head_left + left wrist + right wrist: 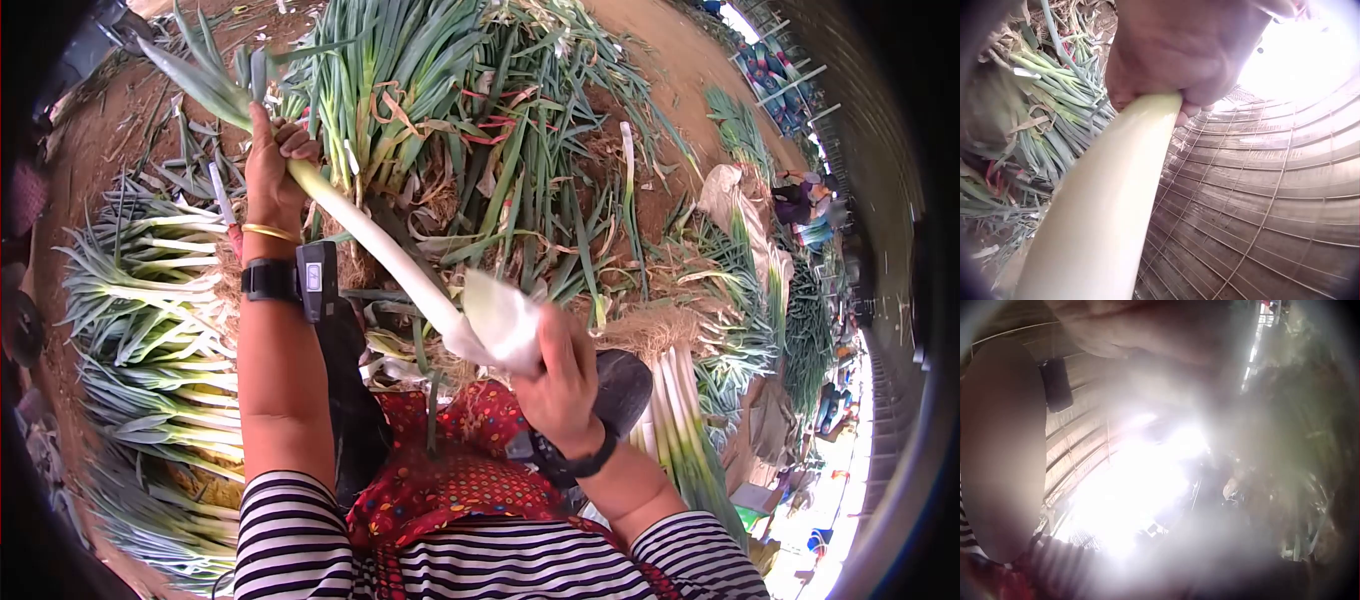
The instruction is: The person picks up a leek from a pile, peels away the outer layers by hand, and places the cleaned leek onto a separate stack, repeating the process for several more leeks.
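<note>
My left hand (pixel 275 165) grips a long green onion (pixel 375 245) just below its leaves, and the stalk slants down to the right across my lap. At its lower end, a loose pale outer layer (pixel 500 315) stands away from the stalk, slightly blurred. My right hand (pixel 560 385) pinches this layer at that end. Seen from the left wrist, the fingers (pixel 1172 56) wrap the stalk (pixel 1104 200) where white turns pale green. The right wrist view is mostly blur and glare, with part of the hand (pixel 1141 328) along the top.
Trimmed green onions (pixel 170 330) lie in rows at the left. Untrimmed bunches (pixel 400 110) with roots and soil stand ahead. A white-stalked bundle (pixel 680 400) lies right of my knee. A narrow blade with a red handle (pixel 236 240) is beside my left wrist. Another person (pixel 805 200) is far right.
</note>
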A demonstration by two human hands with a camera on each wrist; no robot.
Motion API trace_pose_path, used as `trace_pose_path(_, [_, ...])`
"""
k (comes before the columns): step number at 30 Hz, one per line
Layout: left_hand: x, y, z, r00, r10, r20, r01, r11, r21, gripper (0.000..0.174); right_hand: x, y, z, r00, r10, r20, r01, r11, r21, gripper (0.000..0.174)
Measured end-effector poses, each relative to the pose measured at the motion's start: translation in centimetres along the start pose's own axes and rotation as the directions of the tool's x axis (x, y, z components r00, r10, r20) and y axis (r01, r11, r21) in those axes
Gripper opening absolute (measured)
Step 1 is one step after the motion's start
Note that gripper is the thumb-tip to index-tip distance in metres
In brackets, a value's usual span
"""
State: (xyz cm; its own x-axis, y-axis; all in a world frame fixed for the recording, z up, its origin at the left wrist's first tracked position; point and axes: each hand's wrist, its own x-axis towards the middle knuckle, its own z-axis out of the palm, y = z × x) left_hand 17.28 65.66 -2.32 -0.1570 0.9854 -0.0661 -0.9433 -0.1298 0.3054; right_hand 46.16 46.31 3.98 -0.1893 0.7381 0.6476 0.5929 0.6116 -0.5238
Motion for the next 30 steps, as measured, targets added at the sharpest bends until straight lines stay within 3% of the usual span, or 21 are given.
trace_pose_path(1, [-0.1,0.3,0.0,1.0,0.0,-0.001,0.0,1.0,-0.003,0.037,-1.1,-0.2,-1.3,0.998,0.024,0.061,-0.031,0.993,0.113,0.033])
trace_pose_path(2, [-0.1,0.7,0.0,1.0,0.001,-0.002,-0.001,1.0,-0.006,0.037,-1.2,-0.2,-2.5,0.989,-0.136,0.054,0.137,0.991,-0.014,0.022])
trace_pose_path(3, [-0.1,1.2,-0.2,0.996,0.074,-0.044,-0.071,0.995,0.071,0.037,-2.0,-0.8,-4.6,0.971,0.104,0.217,-0.117,0.992,0.048,0.006])
trace_pose_path(4, [0.1,1.9,-0.4,0.986,0.15,-0.077,-0.137,0.979,0.148,0.037,-2.7,-0.7,-4.6,0.995,-0.092,0.049,0.091,0.996,0.006,0.009])
trace_pose_path(5, [0.2,2.6,-0.6,0.988,0.138,-0.069,-0.131,0.987,0.096,0.037,-4.3,-0.4,-5.8,0.968,0.174,0.179,-0.213,0.949,0.231,0.011])
trace_pose_path(6, [0.3,3.0,-0.9,0.983,0.164,-0.081,-0.156,0.983,0.101,0.039,-5.4,-0.1,-7.1,0.853,0.381,0.356,-0.506,0.768,0.392,0.012])
trace_pose_path(7, [0.2,3.1,-1.0,0.983,0.169,-0.071,-0.163,0.983,0.087,0.04,-4.2,0.3,-6.9,0.843,0.259,0.472,-0.373,0.913,0.164,0.014])
trace_pose_path(8, [0.0,3.0,-0.9,0.984,0.171,-0.059,-0.166,0.983,0.075,0.04,-2.9,0.8,-6.7,0.785,0.17,0.596,-0.173,0.983,-0.052,0.017])
trace_pose_path(9, [-0.2,2.8,-0.6,0.984,0.168,-0.052,-0.164,0.984,0.075,0.04,-2.8,1.1,-5.9,0.777,0.17,0.606,-0.065,0.979,-0.192,0.021])
trace_pose_path(12, [-1.4,1.3,1.6,0.956,0.266,-0.125,-0.242,0.954,0.174,0.04,-1.1,1.7,-5.4,0.876,0.153,0.458,-0.074,0.98,-0.186,0.022])
trace_pose_path(15, [-2.1,-0.3,2.7,0.946,0.309,-0.098,-0.278,0.928,0.246,0.038,3.3,0.9,-5.5,0.919,0.075,0.386,-0.039,0.994,-0.102,0.026])
trace_pose_path(17, [-3.0,-1.8,3.8,0.963,0.269,0.005,-0.26,0.925,0.276,0.034,6.3,1.2,-5.0,0.924,-0.053,0.379,0.114,0.983,-0.141,0.028])
trace_pose_path(19, [-4.4,-3.9,6.3,0.979,0.19,0.073,-0.202,0.94,0.275,0.03,9.5,2.0,-5.4,0.885,-0.225,0.409,0.356,0.891,-0.281,0.042])
trace_pose_path(22, [-7.2,-8.2,11.2,0.968,0.031,0.248,-0.111,0.942,0.315,0.028,13.2,3.7,-7.5,0.847,-0.336,0.412,0.5,0.767,-0.403,0.052])
trace_pose_path(23, [-8.2,-9.9,12.9,0.947,-0.066,0.313,-0.046,0.941,0.336,0.028,14.7,4.4,-9.3,0.773,-0.446,0.451,0.631,0.614,-0.474,0.047])
trace_pose_path(24, [-9.4,-11.7,14.6,0.912,-0.166,0.376,0.022,0.933,0.359,0.027,15.1,4.1,-11.4,0.797,-0.4,0.453,0.6,0.609,-0.519,0.047])
trace_pose_path(25, [-10.9,-13.5,16.8,0.848,-0.277,0.453,0.087,0.914,0.396,0.027,15.3,3.5,-13.4,0.748,-0.525,0.406,0.651,0.461,-0.603,0.049])
trace_pose_path(26, [-11.8,-15.4,18.2,0.721,-0.425,0.547,0.216,0.888,0.406,0.024,15.5,3.3,-15.5,0.667,-0.64,0.381,0.671,0.295,-0.68,0.052])
trace_pose_path(27, [-13.0,-17.0,20.0,0.621,-0.552,0.556,0.316,0.826,0.467,0.022,16.1,4.0,-17.5,0.7,-0.598,0.39,0.642,0.288,-0.711,0.052])
trace_pose_path(29, [-15.6,-21.1,22.5,0.344,-0.743,0.575,0.406,0.67,0.622,0.019,16.4,5.5,-22.1,0.574,-0.693,0.436,0.585,-0.026,-0.811,0.068])
trace_pose_path(30, [-16.8,-23.1,23.4,0.179,-0.8,0.573,0.389,0.592,0.705,0.017,15.3,5.4,-24.6,0.634,-0.646,0.425,0.562,0.006,-0.827,0.065])
